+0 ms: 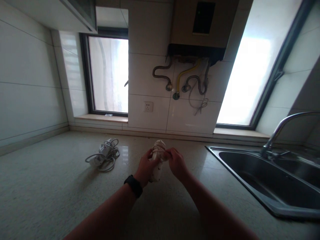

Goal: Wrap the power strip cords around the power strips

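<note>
My left hand (147, 168), with a black watch band on its wrist, grips a white elongated thing that looks like a power strip (156, 171). A pale cord (159, 146) is wound in several turns around its far end. Beside it, my right hand (177, 162) is closed, fingertips pinched against the wound cord at the strip's right side. Dim light and my fingers hide the cord's end. Left of my hands, a second power strip (102, 156), white-grey with its cable in loose loops, lies on the speckled countertop (62, 190).
A double-bowl sink (250, 180) with a chrome faucet (282, 125) is set into the counter at right. On the tiled back wall are a socket (148, 106) and a water heater (202, 23) with hoses below. Windows (108, 73) stand on both sides.
</note>
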Motion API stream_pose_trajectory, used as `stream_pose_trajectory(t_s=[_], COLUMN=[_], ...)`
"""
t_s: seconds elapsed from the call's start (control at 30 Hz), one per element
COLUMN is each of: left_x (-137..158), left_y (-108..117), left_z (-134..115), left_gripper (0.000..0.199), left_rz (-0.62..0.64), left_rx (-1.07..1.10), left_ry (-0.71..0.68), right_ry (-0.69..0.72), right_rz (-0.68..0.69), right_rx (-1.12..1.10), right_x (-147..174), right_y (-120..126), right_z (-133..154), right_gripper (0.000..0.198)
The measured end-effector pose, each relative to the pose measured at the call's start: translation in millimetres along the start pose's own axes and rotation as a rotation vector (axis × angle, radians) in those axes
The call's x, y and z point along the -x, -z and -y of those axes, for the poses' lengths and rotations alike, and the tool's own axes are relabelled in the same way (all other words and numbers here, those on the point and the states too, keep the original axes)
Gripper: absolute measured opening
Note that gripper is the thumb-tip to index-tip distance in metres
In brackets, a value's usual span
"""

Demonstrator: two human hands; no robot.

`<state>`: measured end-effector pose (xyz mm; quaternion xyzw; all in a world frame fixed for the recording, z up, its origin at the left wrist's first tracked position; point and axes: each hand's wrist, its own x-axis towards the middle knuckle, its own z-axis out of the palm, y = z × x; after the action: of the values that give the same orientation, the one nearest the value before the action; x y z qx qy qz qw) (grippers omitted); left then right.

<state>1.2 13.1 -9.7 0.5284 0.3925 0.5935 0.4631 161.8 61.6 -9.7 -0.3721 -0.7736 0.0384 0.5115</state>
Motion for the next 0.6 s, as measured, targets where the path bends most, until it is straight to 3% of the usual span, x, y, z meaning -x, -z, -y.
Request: stream_pose_trajectory(t_s=[0.13,0.3,0.4,0.6], left_x=[-1,-5,-4,1], left_y=[1,2,0,-5], left_z=[-1,3,3,5], left_gripper=[0.050,0.058,0.064,0.065], left_rz=[0.072,0.178,0.191,0.072], left_rx=[-0.053,-0.041,-0.017,-0.081], left_ry=[-0.003,-0.022,-0.007,0.032], right_ry=[-0.075,-0.137,-0.070,0.127], right_rz=[0.008,0.006,-0.059,-0.019], right_rx=[-0.122,-0.217,-0.089,0.255], right_x=[-3,-4,-3,3], right_y=[10,18,21,30], right_z=[-8,-6,3,18], right_gripper=[0.011,0.018,0.009,0.024])
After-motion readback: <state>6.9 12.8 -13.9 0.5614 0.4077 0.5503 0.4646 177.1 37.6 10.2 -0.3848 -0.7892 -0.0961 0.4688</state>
